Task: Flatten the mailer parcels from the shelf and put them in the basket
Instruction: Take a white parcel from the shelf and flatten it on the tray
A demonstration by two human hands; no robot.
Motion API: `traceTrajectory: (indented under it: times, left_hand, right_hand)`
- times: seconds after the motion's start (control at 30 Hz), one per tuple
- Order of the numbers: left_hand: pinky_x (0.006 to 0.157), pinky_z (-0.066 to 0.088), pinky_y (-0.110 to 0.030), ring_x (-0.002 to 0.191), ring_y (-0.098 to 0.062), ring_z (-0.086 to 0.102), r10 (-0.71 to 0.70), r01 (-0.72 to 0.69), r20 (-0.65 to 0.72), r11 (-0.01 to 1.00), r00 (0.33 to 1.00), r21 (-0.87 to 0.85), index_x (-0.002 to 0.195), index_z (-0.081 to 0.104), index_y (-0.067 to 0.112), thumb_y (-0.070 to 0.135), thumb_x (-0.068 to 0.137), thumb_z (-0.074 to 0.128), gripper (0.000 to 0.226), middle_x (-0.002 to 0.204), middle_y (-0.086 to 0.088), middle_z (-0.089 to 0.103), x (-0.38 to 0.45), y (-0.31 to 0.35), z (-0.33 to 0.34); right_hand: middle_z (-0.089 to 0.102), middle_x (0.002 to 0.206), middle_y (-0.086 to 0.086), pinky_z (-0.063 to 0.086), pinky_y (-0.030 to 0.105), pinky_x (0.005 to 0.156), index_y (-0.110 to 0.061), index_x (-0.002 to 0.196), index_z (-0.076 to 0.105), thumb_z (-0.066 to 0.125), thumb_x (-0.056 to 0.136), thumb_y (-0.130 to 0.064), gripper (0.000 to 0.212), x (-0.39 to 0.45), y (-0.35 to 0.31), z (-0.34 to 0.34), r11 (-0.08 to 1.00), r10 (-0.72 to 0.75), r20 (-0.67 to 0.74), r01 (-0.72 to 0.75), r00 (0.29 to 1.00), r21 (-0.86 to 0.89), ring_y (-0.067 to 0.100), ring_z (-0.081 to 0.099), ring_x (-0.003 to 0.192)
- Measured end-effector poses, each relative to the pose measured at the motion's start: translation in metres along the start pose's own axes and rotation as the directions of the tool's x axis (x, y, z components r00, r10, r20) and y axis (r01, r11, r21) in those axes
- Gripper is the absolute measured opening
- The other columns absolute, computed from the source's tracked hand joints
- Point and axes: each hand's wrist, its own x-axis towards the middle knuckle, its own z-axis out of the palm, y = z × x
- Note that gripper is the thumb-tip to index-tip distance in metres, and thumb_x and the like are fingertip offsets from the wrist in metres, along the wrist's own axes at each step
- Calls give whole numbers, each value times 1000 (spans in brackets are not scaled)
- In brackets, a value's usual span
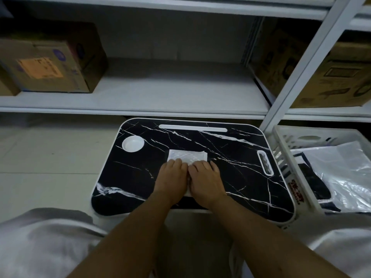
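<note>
A small white bubble mailer (187, 155) lies flat on the black marble-patterned lap table (230, 157). My left hand (172, 177) and my right hand (206, 179) lie side by side on its near half, palms down, fingers straight, pressing it against the tabletop. Only the far part of the mailer shows beyond my fingertips. The white slatted basket (285, 153) stands to the right of the table and holds several flattened silvery and dark mailers (341, 177).
A white shelf (160, 91) runs behind the table, with cardboard boxes (50, 61) on its left and more boxes (331, 77) on the right shelf. A white round cup recess (133, 144) sits at the table's left. Tiled floor lies on the left.
</note>
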Motion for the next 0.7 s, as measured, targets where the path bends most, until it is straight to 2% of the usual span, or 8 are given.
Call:
traceTrajectory:
  times: [0.07,0.1,0.17,0.27,0.33,0.53,0.6,0.7]
  left_hand:
    - [113,25,-40,132,-28,33,24,-26,36,999,999,34,132,40,11,29,98,32,40,142,-14,39,7,-1,1]
    - [117,18,-44,143,-31,19,24,-27,80,999,997,33,141,31,6,29,99,30,47,152,-19,25,7,-1,4]
    - [119,10,-47,148,-29,-1,34,-37,177,999,984,10,150,12,4,27,101,28,56,158,-19,4,4,-2,8]
    - [118,11,-52,148,-22,-2,7,10,257,998,966,-62,152,5,10,31,102,26,58,160,-9,2,5,-4,10]
    - [117,11,-55,148,-18,5,-49,81,252,990,966,-117,152,8,13,35,102,23,57,160,-3,7,9,-4,12]
    - [114,17,-55,130,-22,36,-97,99,135,995,986,-9,133,43,18,38,97,28,43,136,-5,43,25,-4,6]
    - [115,14,-54,138,-25,27,-85,88,114,996,990,-21,135,40,20,35,97,30,42,144,-9,37,31,-6,5]
    - [116,8,-56,148,-22,0,-31,54,233,994,972,-96,151,12,18,33,100,29,56,160,-4,7,34,-10,12]
  right_hand:
    - [28,154,4,9,49,119,-13,145,31,46,97,-37,56,5,-3,2,997,41,123,-49,991,58,21,18,146]
    - [13,160,5,7,51,120,-10,151,18,48,96,-40,68,6,-2,4,993,66,195,-83,979,83,20,7,149]
    - [-2,163,3,9,53,119,-11,153,3,44,99,-40,74,6,2,8,986,99,271,-131,958,104,16,-4,149]
    - [3,163,-4,15,55,117,-20,155,7,23,103,-41,57,6,13,10,991,105,269,-122,957,49,12,0,149]
    - [12,160,-6,17,56,116,-24,153,17,20,103,-42,53,9,16,11,991,113,251,-126,961,35,11,8,147]
    - [42,135,-4,20,57,113,-21,129,44,27,101,-37,36,24,15,8,985,161,195,-171,968,36,13,35,132]
    - [42,138,-2,17,56,115,-19,131,43,33,100,-33,36,35,13,4,986,162,186,-167,969,13,16,30,137]
    - [23,157,-5,8,57,117,-23,146,29,32,102,-31,46,45,10,5,987,134,235,-152,963,61,17,8,148]
